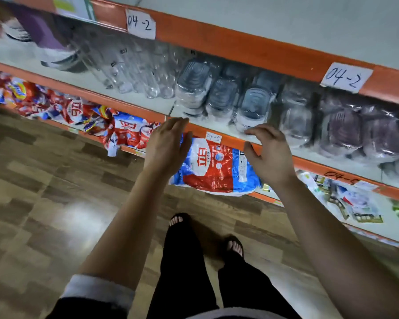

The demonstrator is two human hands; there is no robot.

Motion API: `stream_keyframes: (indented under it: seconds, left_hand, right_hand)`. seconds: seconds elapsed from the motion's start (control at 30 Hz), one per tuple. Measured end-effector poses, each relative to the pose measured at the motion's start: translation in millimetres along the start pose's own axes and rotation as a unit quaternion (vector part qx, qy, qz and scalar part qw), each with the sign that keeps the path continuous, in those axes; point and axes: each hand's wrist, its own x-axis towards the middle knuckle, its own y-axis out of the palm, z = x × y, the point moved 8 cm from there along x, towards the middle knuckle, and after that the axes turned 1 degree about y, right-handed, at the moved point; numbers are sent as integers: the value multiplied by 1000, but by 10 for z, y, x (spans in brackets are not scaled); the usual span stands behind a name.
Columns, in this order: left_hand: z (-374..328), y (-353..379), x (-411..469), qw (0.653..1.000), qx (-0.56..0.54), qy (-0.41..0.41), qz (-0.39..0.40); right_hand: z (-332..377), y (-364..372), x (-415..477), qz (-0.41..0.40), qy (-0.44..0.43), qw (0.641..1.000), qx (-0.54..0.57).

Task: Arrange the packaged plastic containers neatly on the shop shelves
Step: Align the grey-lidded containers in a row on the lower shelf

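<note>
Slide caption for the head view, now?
Open left hand and right hand hover before wrapped plastic containers on the orange-edged shelf.

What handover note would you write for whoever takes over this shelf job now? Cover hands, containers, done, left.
Left hand: open, empty, in front of the shelf edge.
Right hand: open, empty, fingertips near the front grey-lidded pack.
Other grey-lidded packs sit in rows beside it; purple packs to their right.
Done: packs are on the shelf.
Left: straighten rows that look uneven.

A red-and-blue detergent bag (pixel 217 166) juts over a wood-patterned floor (pixel 44 192), beside a heap of crumpled bags (pixel 67 107). A handwritten label (pixel 140 24) reads 04-2. Sandalled feet (pixel 177 221) stand below.
</note>
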Motion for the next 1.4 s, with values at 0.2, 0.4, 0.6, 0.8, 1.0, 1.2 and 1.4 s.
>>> stream_keyframes:
  seconds: [0.2,0.4,0.6,0.8,1.0,1.2,1.4]
  left_hand:
    - [352,332,1021,997,20,66,26]
    - [638,819,1664,988,110,82,70]
    - [728,933,1751,990,85,109,33]
    - [823,732,1522,989,6,130,-66]
    - [1001,568,1225,979,-32,149,-138]
    - [1161,557,1086,979,-31,144,-139]
    - [1216,551,1043,979,-29,158,-124]
  right_hand:
    - [14,417,514,-43,75,996,-14]
    - [-91,657,968,-104,106,988,-38]
    - [-164,879,1052,-173,110,978,-20]
    - [-126,1062,1172,-183,109,976,-47]
    - [-88,1274,1490,-143,143,972,-121]
    - [-141,1466,1635,-143,192,958,-160]
    - [-125,1478,1593,-163,186,957,-149]
